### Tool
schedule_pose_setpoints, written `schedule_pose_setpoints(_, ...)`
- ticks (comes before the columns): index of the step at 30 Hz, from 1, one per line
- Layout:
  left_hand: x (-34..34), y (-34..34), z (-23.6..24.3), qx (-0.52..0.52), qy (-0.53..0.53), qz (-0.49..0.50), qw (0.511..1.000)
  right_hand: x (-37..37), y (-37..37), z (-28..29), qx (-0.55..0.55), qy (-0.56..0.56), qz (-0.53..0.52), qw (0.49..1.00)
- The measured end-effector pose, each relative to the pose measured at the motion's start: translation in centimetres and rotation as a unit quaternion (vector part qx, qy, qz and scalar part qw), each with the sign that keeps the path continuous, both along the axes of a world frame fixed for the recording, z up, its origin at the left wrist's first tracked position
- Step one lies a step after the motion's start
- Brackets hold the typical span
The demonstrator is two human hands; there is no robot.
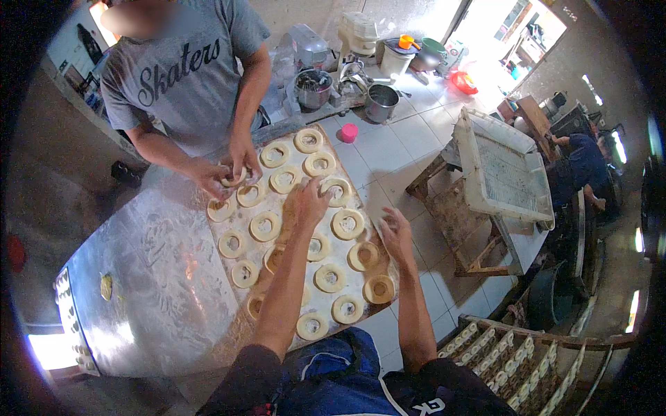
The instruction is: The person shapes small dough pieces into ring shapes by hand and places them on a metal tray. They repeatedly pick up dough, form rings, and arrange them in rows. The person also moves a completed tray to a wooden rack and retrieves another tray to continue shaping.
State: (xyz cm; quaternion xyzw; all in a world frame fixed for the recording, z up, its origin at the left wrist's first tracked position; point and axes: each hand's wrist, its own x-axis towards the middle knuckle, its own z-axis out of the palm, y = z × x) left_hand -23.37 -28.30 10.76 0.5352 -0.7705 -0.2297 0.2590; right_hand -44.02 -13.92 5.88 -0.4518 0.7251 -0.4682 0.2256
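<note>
- Our left hand (pixel 309 201) lies palm-down, fingers spread, flat on the wooden tray board (pixel 305 142), touching a raw ring-shaped dough piece (pixel 337 190) at the fingertips; it grips nothing.
- Our right hand (pixel 395 232) sits at the board's right edge, fingers curled loosely; we cannot tell if it pinches anything.
- The board holds about twenty pale dough rings in rough rows; one ring (pixel 346 223) lies between our two hands, and another (pixel 379 288) sits near the board's near-right corner, darker than the rest.
- The board rests slantwise on a floured shiny metal bench (pixel 159 277).
- A co-worker in a grey t-shirt (pixel 184 69) stands across the bench, both hands (pixel 225 173) closed around a dough ring at the board's far-left edge.
- Small pink cup (pixel 349 132) stands on the white tiled floor just beyond the board's far end; contents not visible.
- Steel pot (pixel 381 102) sits further back, looks dark inside, contents unclear; a round metal bowl (pixel 313 88) beside it holds dark utensils.
- White plastic mesh-bottomed crate (pixel 501 170) rests tilted on a wooden stand (pixel 458 222) to our right, nothing seen in it.
- Wooden rack (pixel 517 350) at lower right carries rows of small pale dough pieces.
</note>
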Motion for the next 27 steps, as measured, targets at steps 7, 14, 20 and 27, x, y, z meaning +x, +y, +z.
schedule_pose_setpoints(7, 16.0, 18.6, -0.6, -0.030, 0.064, 0.124, 0.990, -1.1, 13.2, -0.3, 0.178, -0.049, 0.018, 0.983)
schedule_pose_setpoints(14, 28.8, 33.1, -2.1, -0.015, 0.056, 0.273, 0.960, -0.2, 13.4, -2.6, 0.123, -0.004, 0.051, 0.991)
schedule_pose_setpoints(20, 30.2, 36.1, -2.4, 0.021, 0.086, 0.326, 0.941, -0.7, 11.8, -3.7, 0.119, -0.095, 0.062, 0.986)
schedule_pose_setpoints(27, 26.7, 33.6, -4.1, 0.218, 0.142, 0.317, 0.912, -2.7, 10.2, 0.0, 0.106, 0.015, 0.187, 0.976)
